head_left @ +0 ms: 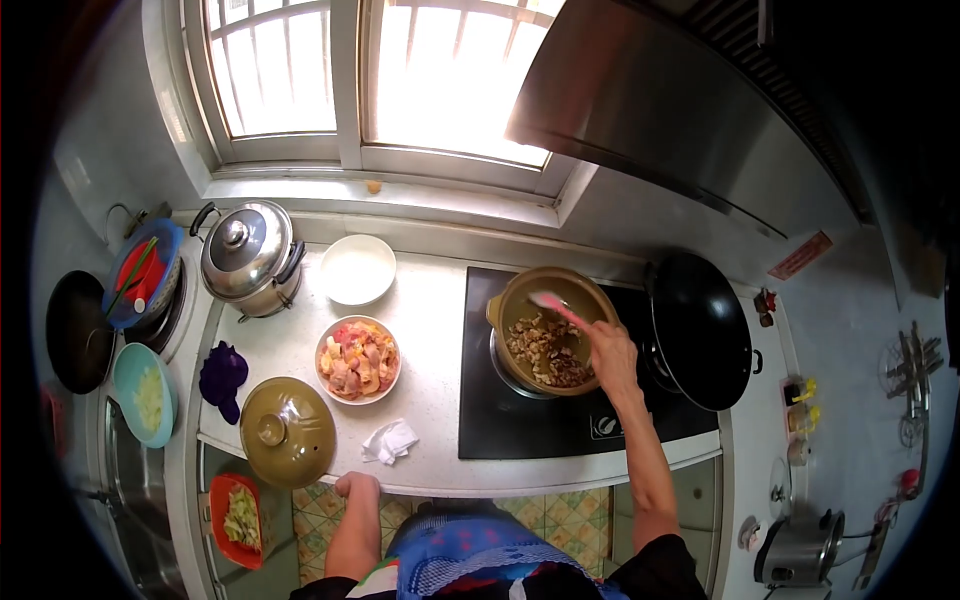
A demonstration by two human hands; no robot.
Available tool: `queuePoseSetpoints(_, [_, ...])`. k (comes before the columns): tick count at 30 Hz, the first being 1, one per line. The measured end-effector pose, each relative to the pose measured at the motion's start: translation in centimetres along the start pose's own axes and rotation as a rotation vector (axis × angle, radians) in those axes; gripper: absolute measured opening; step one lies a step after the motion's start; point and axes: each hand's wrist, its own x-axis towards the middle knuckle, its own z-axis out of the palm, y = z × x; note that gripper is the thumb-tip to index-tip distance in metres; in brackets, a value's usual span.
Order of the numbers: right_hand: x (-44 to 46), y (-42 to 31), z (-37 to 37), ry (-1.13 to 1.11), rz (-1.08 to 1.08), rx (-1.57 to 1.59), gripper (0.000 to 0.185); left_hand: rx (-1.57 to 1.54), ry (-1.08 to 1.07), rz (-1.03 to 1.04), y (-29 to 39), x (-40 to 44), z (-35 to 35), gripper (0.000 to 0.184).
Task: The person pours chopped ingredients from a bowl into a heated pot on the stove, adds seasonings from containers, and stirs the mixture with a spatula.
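A brown clay pot (515,290) sits on the left burner of the black stove, with browned chopped pieces (545,352) inside. Over its right side, my right hand (612,355) is closed round the handle of a pink spatula (560,309), whose pale end is over the pot. My left hand (358,486) rests at the counter's front edge, its fingers curled; whether it grips anything is hidden. Near it lie the pot's brown lid (290,445) and a crumpled white tissue (390,441). Behind the tissue stands a bowl of raw meat pieces (358,362).
A black wok (703,330) occupies the right burner. On the left are a steel pot (245,255), a white bowl (358,270), a purple cloth (223,378), a turquoise bowl (145,395) and an orange basin (222,540). A range hood (650,130) hangs above.
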Motion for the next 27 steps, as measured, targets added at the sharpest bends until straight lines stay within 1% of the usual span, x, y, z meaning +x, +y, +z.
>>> queuePoseSetpoints(1, [-0.3,-0.2,0.2,-0.065,-0.001,-0.004,0.030,-0.095,0.032,-0.044,0.0,0.1,0.1,0.026])
queuePoseSetpoints(2, [-0.8,-0.2,0.0,-0.068,-0.002,-0.004,0.030,-0.095,0.029,-0.043,-0.1,0.3,0.2,0.026])
queuePoseSetpoints(4, [-1.9,-0.8,-2.2,-0.154,-0.037,0.085,0.029,-0.147,0.070,-0.006,-0.2,-0.4,0.2,0.027])
queuePoseSetpoints(5, [-2.4,-0.6,-3.3,-0.128,-0.037,0.165,0.029,-0.148,0.067,-0.004,-0.2,-0.5,0.2,0.027])
queuePoseSetpoints(6, [-3.3,-0.6,-4.1,-0.091,0.089,0.285,0.026,-0.148,0.062,-0.017,-0.1,-0.3,0.3,0.026])
queuePoseSetpoints(8, [-5.2,0.3,-5.0,0.013,0.163,0.312,0.025,-0.143,0.058,-0.028,0.2,1.3,0.3,0.026])
queuePoseSetpoints(9, [-6.2,0.4,-5.4,0.014,0.166,0.308,0.025,-0.081,0.031,-0.024,0.6,3.0,0.6,0.025])
queuePoseSetpoints(11, [-8.6,0.6,-5.9,-0.011,0.660,0.872,0.026,-0.016,0.004,-0.019,0.7,3.3,0.6,0.024])
queuePoseSetpoints(13, [-11.5,0.8,-4.7,0.010,0.739,1.139,0.027,0.045,0.011,0.071,0.2,1.5,0.2,0.035])
queuePoseSetpoints(14, [-12.7,0.3,-4.0,0.035,0.784,1.244,0.026,0.045,0.012,0.071,0.1,1.0,0.1,0.035])
queuePoseSetpoints(17, [-15.2,-1.6,-3.1,0.104,0.799,1.273,0.022,-0.042,0.036,0.043,-0.3,-0.1,-0.1,0.034])
queuePoseSetpoints(19, [-15.8,-2.2,-2.9,0.119,0.780,1.313,0.021,0.167,0.100,0.160,-0.8,-2.8,-0.4,0.032])
queuePoseSetpoints(24, [-15.8,-3.6,-4.1,0.148,0.723,1.358,0.022,0.071,0.045,0.101,-0.6,-1.2,-0.3,0.028])
queuePoseSetpoints(26, [-14.9,-5.7,-6.1,0.233,0.624,1.380,0.022,0.058,0.030,0.080,-0.6,-0.9,-0.3,0.027])
queuePoseSetpoints(27, [-14.7,-6.3,-6.9,0.236,0.625,1.381,0.022,0.034,0.015,0.061,-0.6,-0.8,-0.4,0.027])
